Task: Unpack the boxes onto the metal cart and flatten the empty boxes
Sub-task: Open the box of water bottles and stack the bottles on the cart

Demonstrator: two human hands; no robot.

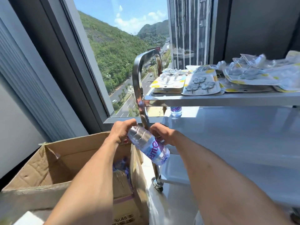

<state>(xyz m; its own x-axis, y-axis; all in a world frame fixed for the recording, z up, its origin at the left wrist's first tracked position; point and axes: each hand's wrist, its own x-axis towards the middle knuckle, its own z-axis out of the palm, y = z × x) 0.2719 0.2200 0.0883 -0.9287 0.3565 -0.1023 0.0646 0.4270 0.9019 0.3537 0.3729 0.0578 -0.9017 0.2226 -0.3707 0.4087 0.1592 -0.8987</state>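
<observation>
Presently, item one: water bottle [148, 144], clear plastic with purple-lettered label, tilted, held in the air between cardboard box and metal cart. Left hand [121, 131] grips its upper end; right hand [162, 133] grips its side. Cardboard box [53, 163], flaps open, lower left, more bottles inside. Metal cart [227, 99], right: packaged hooks [202, 84] on top shelf; second bottle [176, 111] standing on shelf below.
</observation>
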